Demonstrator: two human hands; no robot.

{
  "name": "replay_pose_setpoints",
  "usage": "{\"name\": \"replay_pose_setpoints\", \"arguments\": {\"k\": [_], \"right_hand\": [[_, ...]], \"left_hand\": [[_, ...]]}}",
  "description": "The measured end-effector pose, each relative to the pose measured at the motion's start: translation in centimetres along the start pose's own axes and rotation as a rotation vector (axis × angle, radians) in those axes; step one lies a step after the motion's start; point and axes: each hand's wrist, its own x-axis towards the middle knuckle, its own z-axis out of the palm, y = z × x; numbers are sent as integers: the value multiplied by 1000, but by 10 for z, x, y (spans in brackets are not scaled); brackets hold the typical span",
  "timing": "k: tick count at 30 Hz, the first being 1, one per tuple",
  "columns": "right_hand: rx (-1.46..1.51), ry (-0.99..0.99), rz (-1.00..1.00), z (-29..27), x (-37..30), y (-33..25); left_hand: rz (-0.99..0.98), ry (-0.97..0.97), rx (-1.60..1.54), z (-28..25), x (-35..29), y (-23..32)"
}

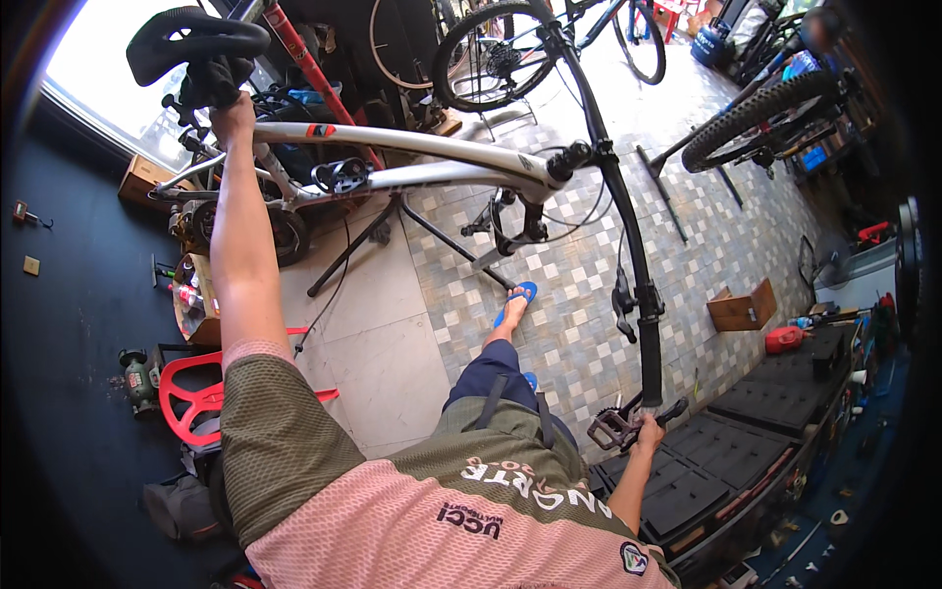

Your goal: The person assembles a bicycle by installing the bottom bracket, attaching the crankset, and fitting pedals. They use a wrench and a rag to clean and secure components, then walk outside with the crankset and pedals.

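A white and grey bicycle frame [422, 149] hangs across the upper middle without a front wheel. My left hand [234, 120], arm stretched far out, is closed at the seat post just under the black saddle [196, 44]; dark parts there partly hide the fingers. My right hand [646, 434] is closed on a black crank arm [672, 412] with a dark pedal [613, 429] attached. It is beside the near end of the black handlebar [628, 231], whose grip [651, 368] points toward me. A brake lever [623, 304] sits farther along the bar.
Black stand legs [358, 250] spread over the tiled floor [579, 255] near my sandalled foot. A wooden box [743, 306] lies at right, beyond black cases [726, 442] on a bench. Other bicycles [496, 59] stand behind. A red plastic chair [196, 398] is at left.
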Motion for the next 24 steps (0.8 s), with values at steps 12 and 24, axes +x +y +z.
{"name": "replay_pose_setpoints", "arguments": {"k": [12,24], "right_hand": [[25,-92,-79,16,19,11],[30,-265,-171,80,17,-23]], "left_hand": [[-163,-370,34,16,86,-84],[-194,-155,-22,31,75,-97]]}}
